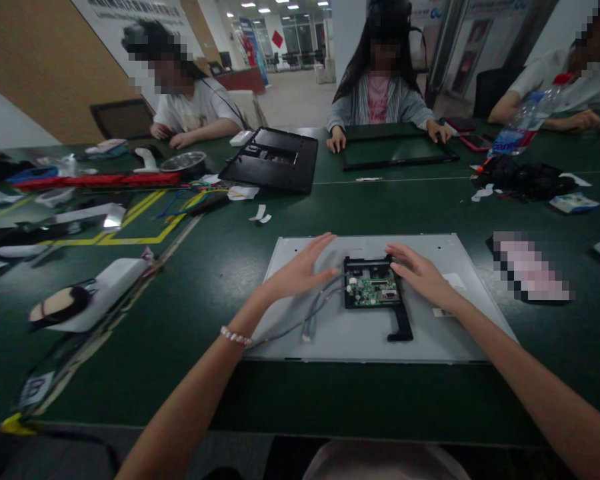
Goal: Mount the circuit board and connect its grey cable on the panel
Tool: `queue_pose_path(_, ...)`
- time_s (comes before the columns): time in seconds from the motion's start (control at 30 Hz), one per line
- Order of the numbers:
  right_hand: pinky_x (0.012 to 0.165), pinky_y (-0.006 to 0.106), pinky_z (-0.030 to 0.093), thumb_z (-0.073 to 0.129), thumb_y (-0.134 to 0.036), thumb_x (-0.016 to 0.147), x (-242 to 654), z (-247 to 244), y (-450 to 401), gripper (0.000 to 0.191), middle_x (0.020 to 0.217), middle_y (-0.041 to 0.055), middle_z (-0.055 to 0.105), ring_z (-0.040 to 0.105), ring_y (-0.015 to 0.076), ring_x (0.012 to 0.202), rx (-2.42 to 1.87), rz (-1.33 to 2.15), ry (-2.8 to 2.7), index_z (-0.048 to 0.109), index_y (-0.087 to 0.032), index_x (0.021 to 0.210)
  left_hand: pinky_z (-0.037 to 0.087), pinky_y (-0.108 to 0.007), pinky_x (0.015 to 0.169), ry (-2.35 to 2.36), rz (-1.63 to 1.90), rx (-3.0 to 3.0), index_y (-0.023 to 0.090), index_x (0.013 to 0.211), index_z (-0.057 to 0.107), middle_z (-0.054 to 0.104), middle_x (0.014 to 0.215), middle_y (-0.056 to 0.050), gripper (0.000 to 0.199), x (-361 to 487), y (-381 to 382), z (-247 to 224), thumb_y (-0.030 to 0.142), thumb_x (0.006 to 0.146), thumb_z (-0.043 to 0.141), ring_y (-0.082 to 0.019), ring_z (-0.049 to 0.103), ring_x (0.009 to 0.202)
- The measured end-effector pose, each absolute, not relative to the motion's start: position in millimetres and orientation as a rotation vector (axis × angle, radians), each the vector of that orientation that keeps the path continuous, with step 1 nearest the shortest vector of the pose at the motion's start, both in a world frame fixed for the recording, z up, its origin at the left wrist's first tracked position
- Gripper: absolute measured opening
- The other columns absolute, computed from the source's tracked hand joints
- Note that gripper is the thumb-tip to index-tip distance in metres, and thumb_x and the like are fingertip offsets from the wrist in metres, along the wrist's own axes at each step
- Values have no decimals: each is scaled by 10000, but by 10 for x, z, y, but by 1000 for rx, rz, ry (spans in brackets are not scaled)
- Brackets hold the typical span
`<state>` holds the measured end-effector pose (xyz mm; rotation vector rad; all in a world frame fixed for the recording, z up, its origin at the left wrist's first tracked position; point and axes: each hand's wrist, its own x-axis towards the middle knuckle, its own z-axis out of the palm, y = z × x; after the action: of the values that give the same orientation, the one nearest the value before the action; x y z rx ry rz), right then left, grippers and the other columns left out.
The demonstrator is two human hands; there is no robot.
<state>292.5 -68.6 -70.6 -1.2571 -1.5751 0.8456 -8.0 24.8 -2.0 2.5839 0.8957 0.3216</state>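
On the left of the green table [195, 393], a white case [117, 283] lies well apart from the pale panel [430, 340]. Over the panel's left half, the left hand [300, 268] is spread wide, thumb apart. Thin cables [321, 305] run to a circuit board [373, 292] set in a black frame [403, 321] near the panel's middle. At the frame's upper right corner, the right hand [423, 273] has thumb and fingers narrowly parted; whether they pinch it, I cannot tell. Farther right lies a pink-and-black object [530, 267].
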Motion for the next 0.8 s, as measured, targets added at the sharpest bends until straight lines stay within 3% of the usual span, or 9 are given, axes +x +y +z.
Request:
queue_pose_path(0.1,1106,508,389,571,-383,911,2911,-713,-682,476,1340,72,620,557,240,1262,-1276,805,-1593,508,-299,1376,260,-487,1169,1351,519,2670,157,1424,426,320,1560,-137,557,-339,743,-31,364,914,513,-304,304,1430)
queue_pose_path(0.27,1098,513,393,554,-383,918,2885,-693,-691,464,1324,80,631,569,247,1242,-1300,731,-1633,522,-282,1369,315,-417,1126,1888,552,2584,82,1337,511,406,1491,-170,496,-780,1402,-164,182,852,523,-289,385,1358)
queue_pose_path(0.4,1087,497,407,549,-395,919,2872,-691,-689,464,1315,75,637,581,245,1224,-1300,703,-1643,526,-286,1369,387,-374,1047,1961,374,2616,98,1300,558,484,1430,-157,458,-869,1568,-176,133,850,479,-271,484,1260)
queue_pose_path(0.57,1085,485,410,537,-395,924,2872,-677,-690,452,1318,74,634,579,239,1226,-1316,707,-1641,533,-279,1361,459,-336,896,2117,55,2530,81,1119,660,675,1134,-184,348,-783,1618,-112,137,900,395,-249,619,1029)
queue_pose_path(0.8,1086,492,408,532,-396,927,2879,-692,-684,448,1317,77,634,577,240,1228,-1311,715,-1638,533,-279,1360,466,-375,899,2187,51,2509,62,1045,695,690,1082,-218,369,-746,1673,-48,134,914,357,-287,641,994)
